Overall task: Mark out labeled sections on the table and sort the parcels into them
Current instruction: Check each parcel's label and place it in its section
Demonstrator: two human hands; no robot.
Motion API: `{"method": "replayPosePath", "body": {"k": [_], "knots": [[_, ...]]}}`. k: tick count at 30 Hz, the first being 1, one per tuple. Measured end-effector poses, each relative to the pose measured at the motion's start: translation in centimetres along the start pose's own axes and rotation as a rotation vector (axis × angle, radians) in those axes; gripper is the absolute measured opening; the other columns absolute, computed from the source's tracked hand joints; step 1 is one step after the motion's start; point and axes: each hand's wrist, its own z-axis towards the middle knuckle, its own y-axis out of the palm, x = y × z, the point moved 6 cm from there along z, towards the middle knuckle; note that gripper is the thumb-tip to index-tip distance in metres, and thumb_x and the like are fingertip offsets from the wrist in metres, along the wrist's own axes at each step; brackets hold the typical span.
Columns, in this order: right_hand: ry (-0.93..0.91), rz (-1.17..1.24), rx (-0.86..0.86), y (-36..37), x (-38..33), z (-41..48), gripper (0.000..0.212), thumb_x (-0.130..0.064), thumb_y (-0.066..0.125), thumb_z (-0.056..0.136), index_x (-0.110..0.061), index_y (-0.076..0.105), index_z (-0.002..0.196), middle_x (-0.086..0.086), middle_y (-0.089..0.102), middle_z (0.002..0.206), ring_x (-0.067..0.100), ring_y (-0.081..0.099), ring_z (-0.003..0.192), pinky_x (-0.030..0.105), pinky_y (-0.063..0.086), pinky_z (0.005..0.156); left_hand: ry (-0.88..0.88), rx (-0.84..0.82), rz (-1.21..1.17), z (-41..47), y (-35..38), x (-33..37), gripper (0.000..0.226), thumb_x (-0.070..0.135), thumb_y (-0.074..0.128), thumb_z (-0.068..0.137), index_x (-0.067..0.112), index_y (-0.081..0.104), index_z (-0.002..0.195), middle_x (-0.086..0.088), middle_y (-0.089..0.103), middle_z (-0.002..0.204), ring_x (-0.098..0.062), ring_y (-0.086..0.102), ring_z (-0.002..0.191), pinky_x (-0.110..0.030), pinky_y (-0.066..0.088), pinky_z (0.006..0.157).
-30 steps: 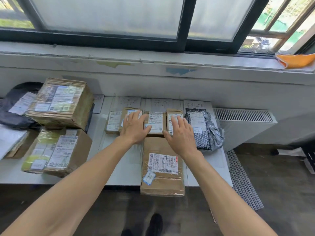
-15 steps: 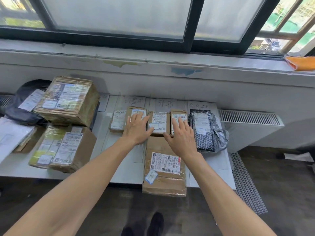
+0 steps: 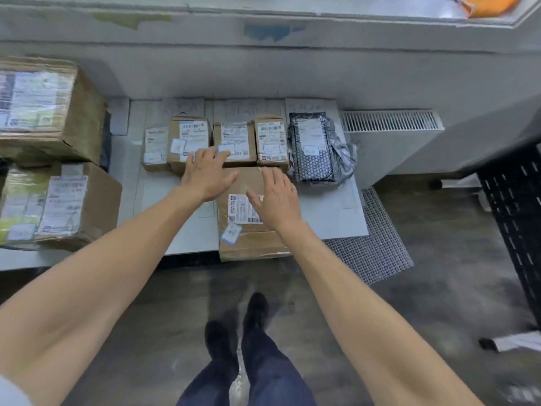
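A white table is set against a grey wall. Small parcels are lined up at its back below paper labels. A flat parcel overhangs the front edge. Both hands are held open with fingers straight, the left hand at the row and the right hand over the flat parcel. A radiator and a mesh mat are seen to the right.

Seven cardboard parcels, one black mailer bag and two hands are visible.

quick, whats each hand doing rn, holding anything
Left hand: open, fingers straight at the small boxes, holding nothing.
Right hand: open over the long brown parcel, holding nothing.
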Motion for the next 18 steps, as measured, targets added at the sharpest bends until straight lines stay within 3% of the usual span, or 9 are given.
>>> {"method": "replayPosePath", "body": {"k": [2,6,7,10,14,18], "knots": [[0.156,0.222,0.105,-0.2,1.0,-1.4,0.068,-0.045,0.052,0.097,-0.012,0.028,0.151,0.010,0.032,0.155,0.027,0.030,0.141,0.044,0.031,0.115,-0.001,-0.013,-0.004,-0.2,0.1,0.2,0.065,0.053,0.048,0.094,0.020,0.038,0.148,-0.011,0.035,0.154,-0.031,0.028,0.142,-0.050,0.019,0.119],[1.045,1.085,0.405,2.1,3.7,-9.1,0.071,-0.033,0.068,0.090,-0.010,0.034,0.149,0.013,0.035,0.151,0.030,0.037,0.139,0.039,0.033,0.112,0.016,-0.037,-0.002,-0.3,0.5,1.1,0.063,0.051,0.050,0.094,0.020,0.038,0.148,-0.011,0.035,0.154,-0.032,0.030,0.141,-0.047,0.022,0.117],[1.185,1.224,0.439,3.1,3.2,-11.2,0.071,-0.032,0.070,0.089,-0.010,0.036,0.147,0.013,0.038,0.149,0.029,0.042,0.135,0.037,0.035,0.109,0.026,-0.052,0.002,-0.3,0.7,1.3,0.064,0.051,0.050,0.094,0.020,0.038,0.148,-0.011,0.035,0.154,-0.032,0.031,0.141,-0.047,0.022,0.117],[1.302,1.395,0.454,5.6,2.0,-14.2,0.076,-0.031,0.073,0.088,-0.014,0.032,0.149,0.009,0.038,0.150,0.025,0.046,0.131,0.032,0.038,0.101,0.052,-0.105,0.010,0.0,1.2,2.2,0.065,0.051,0.051,0.094,0.022,0.035,0.150,-0.009,0.036,0.154,-0.031,0.031,0.141,-0.049,0.024,0.117],[1.352,1.366,0.458,7.0,2.5,-15.5,0.080,-0.033,0.074,0.086,-0.018,0.030,0.151,0.008,0.037,0.151,0.026,0.044,0.133,0.037,0.039,0.104,0.068,-0.243,-0.013,-0.2,2.3,3.3,0.069,0.047,0.057,0.091,0.024,0.033,0.151,-0.004,0.037,0.153,-0.030,0.033,0.139,-0.051,0.033,0.109],[1.484,1.687,0.117,9.5,0.5,-16.4,0.091,-0.038,0.079,0.082,-0.024,0.025,0.154,0.008,0.039,0.151,0.034,0.042,0.136,0.052,0.042,0.107,0.073,-0.298,0.030,-0.6,3.3,3.6,0.070,0.041,0.066,0.088,0.024,0.037,0.149,-0.005,0.038,0.152,-0.031,0.035,0.137,-0.049,0.040,0.105]]}}
